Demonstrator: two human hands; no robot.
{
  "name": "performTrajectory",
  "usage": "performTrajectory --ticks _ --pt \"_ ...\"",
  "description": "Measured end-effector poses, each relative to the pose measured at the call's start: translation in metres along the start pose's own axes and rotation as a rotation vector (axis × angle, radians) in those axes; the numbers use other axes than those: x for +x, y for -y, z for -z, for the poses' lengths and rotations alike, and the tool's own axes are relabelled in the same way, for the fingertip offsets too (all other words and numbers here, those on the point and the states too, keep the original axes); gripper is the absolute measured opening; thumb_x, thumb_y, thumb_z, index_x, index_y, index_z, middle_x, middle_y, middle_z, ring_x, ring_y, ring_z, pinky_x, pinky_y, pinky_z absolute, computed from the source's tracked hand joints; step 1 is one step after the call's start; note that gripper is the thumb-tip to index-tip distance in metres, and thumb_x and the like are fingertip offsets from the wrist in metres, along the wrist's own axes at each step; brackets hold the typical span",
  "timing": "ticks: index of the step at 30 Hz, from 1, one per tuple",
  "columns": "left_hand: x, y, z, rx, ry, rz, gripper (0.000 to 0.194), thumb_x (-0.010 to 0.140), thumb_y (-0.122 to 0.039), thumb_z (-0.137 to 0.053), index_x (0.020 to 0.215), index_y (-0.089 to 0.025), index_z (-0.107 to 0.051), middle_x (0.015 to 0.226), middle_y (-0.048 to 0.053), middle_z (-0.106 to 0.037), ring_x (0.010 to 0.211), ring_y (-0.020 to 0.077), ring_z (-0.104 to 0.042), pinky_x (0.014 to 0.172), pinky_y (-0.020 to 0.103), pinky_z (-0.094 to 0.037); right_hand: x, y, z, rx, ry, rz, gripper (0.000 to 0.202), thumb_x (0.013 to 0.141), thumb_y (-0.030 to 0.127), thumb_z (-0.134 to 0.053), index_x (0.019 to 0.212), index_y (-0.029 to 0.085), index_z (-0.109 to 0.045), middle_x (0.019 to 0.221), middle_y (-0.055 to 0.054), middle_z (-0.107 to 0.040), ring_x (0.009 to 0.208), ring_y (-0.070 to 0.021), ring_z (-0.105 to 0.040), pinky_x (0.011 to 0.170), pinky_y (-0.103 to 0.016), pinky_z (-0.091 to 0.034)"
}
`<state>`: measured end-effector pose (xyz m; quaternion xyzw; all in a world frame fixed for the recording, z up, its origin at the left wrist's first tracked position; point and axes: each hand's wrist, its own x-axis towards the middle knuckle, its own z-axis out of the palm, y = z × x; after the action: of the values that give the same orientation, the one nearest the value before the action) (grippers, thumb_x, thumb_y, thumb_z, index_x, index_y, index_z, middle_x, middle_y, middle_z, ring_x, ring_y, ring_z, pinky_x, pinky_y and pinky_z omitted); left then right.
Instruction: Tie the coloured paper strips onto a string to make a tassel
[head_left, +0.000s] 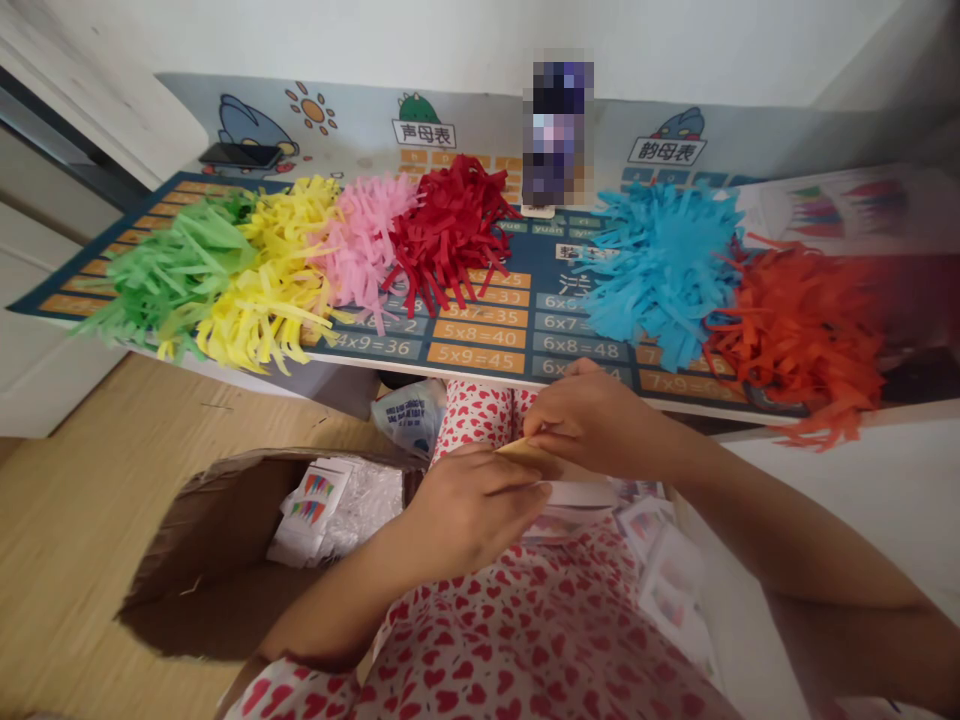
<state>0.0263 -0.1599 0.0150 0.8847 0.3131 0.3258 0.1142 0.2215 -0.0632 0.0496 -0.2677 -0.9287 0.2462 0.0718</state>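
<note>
Over my lap, my left hand point(476, 505) and my right hand point(600, 415) are close together on a small yellowish piece point(531, 455), with fingers pressed on it from both sides. Just under it lies a white packet point(577, 495) with a printed picture, partly covered by the hands. On the table ahead are paper-strip tassels: green point(184, 265), yellow point(274, 280), pink point(367, 235) and dark red point(454, 230) at the left, blue point(667, 265) and orange-red point(810, 335) at the right.
A brown cardboard box point(202, 540) at the left holds printed packets point(322, 510) and clear plastic. More packets point(671, 580) lie beside my right thigh. A dark phone point(244, 157) rests at the table's back left. A plastic bag point(409, 415) is under the table point(480, 370).
</note>
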Motion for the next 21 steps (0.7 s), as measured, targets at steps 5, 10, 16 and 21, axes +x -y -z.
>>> performTrajectory --ticks 5,10,16,21 --pt "0.0005 0.0001 0.0011 0.008 0.009 0.006 0.017 0.094 -0.021 -0.056 0.105 -0.017 -0.068 0.098 0.006 -0.077 0.09 0.0174 -0.072 0.08 0.032 -0.056 -0.0021 -0.0022 -0.0043 0.016 -0.065 0.028 0.019 0.087 0.025 -0.057 0.072 0.019 -0.068 0.071 0.004 -0.071 0.064 -0.0105 -0.058 0.075 -0.032 -0.024" --pt "0.0005 -0.0032 0.0013 0.0 0.014 0.001 0.018 0.093 -0.02 -0.056 0.106 -0.017 -0.068 0.098 0.007 -0.077 0.09 0.0172 -0.072 0.079 0.032 -0.056 -0.0035 -0.0033 -0.0015 0.055 0.026 -0.024 0.013 0.087 0.025 -0.06 0.079 0.02 -0.069 0.076 0.004 -0.071 0.07 -0.0118 -0.06 0.076 -0.032 -0.025" --pt "-0.0009 -0.0055 0.0002 -0.012 -0.003 -0.011 0.017 0.092 -0.018 -0.059 0.108 -0.017 -0.067 0.098 0.006 -0.077 0.09 0.0176 -0.072 0.078 0.033 -0.057 -0.0053 -0.0024 0.0 0.08 0.03 0.014 0.017 0.089 0.023 -0.062 0.075 0.021 -0.071 0.077 0.005 -0.073 0.07 -0.0119 -0.062 0.077 -0.033 -0.027" --pt "-0.0011 -0.004 0.0024 -0.012 0.004 0.004 0.016 0.093 -0.018 -0.058 0.106 -0.017 -0.067 0.1 0.007 -0.076 0.092 0.0181 -0.072 0.079 0.034 -0.056 -0.0103 -0.0075 -0.0086 0.034 -0.203 0.213 0.019 0.095 0.026 -0.058 0.083 0.02 -0.071 0.08 0.003 -0.075 0.075 -0.0118 -0.066 0.076 -0.033 -0.028"
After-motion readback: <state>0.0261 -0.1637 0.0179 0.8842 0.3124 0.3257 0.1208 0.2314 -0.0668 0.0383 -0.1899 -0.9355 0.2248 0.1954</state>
